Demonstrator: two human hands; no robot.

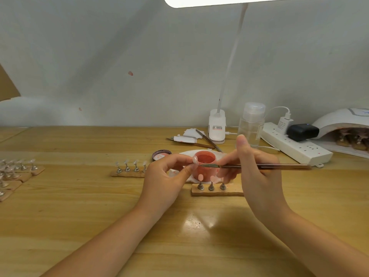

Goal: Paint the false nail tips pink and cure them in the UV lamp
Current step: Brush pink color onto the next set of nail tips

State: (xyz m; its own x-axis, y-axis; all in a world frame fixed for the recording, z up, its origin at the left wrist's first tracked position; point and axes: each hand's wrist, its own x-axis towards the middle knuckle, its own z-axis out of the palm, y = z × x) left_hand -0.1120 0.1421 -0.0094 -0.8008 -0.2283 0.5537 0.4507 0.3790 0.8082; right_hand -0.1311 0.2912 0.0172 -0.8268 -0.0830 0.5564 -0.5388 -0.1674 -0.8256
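In the middle of the frame, the left hand (166,172) pinches one small clear plastic nail tip (194,159) between its thumb and fingers (189,168), just in front of the little round pink pot of polish (205,162). The right hand (251,166) has its fingers clamped on a thin brown paint brush (259,166), and the brush tip points at the nail tip and is almost touching it. The nail tip looks very light, thin and smooth, so it could slip or flip away if it is pushed hard. It is probably best held by its bottom edge, so the top stays free for paint and wet paint does not get smeared. Just below the pot, a wooden strip with small metal stands (216,189) holds tips that look pink already. At the far right of the frame, the white domed UV lamp (339,120) sits on the wooden surface (99,216), well apart from the hands.
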